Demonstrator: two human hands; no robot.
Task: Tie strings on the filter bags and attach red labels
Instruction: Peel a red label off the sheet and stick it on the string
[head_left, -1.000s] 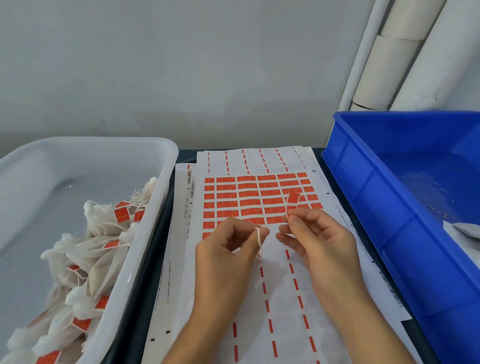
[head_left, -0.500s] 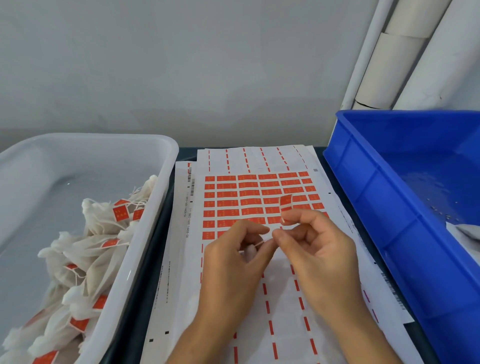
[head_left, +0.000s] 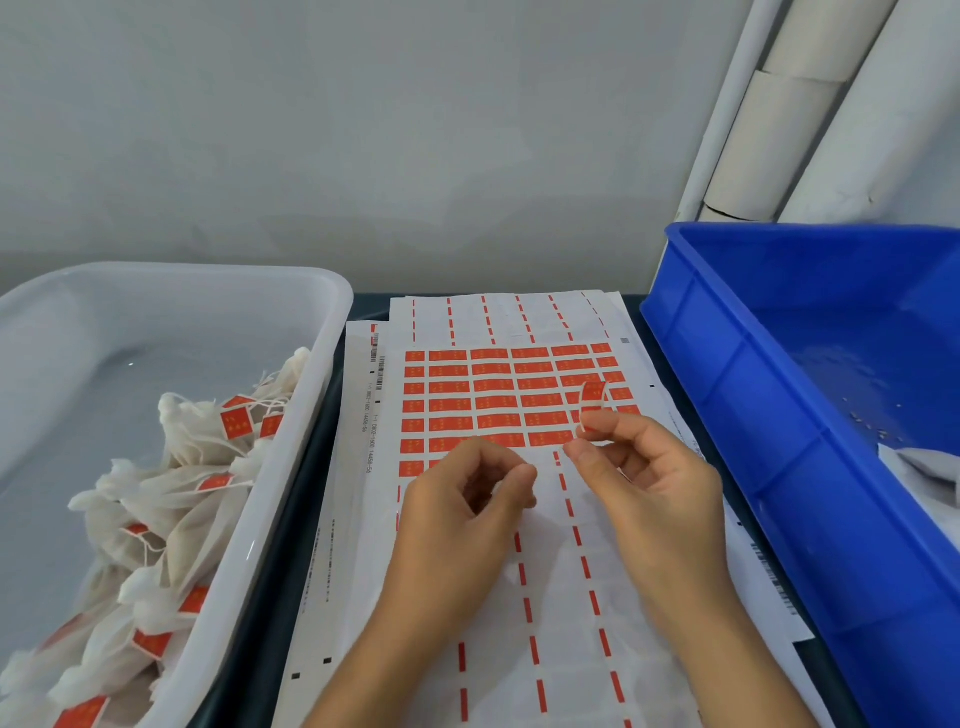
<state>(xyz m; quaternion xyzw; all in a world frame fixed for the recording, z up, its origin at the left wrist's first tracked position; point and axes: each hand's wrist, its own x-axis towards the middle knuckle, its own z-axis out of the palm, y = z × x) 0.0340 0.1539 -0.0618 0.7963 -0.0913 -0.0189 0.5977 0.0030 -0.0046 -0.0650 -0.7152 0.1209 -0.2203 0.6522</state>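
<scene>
Two bare hands work above a stack of glossy white label sheets. The right hand pinches one peeled red label between thumb and forefinger; the small rectangular sticker stands up from the fingertips, curling slightly, its pale backing side partly showing. The other right fingers are loosely curled beneath. The left hand sits just beside it, thumb and forefinger pressed tip to tip with the remaining fingers curled in; whether a string lies in that pinch cannot be told, since nothing shows between the fingertips.

Just beyond the fingertips, the top sheet carries a neat grid of red labels, flat orange-red rectangles in rows. Under the hands and toward the wrists, the sheet is bare, slick backing with only thin red dashed strips left in columns.

Left of the left hand stands a white plastic tub with rounded corners and smooth, slightly shiny walls. Inside it lies a heap of filter bags, soft off-white fabric pouches with gathered necks, thin white strings and small red labels attached.

Right of the right hand is a blue plastic crate, rigid, with ribbed walls; some white material lies at its far-right edge. Behind everything, a plain grey wall and pale cylindrical pipes.
</scene>
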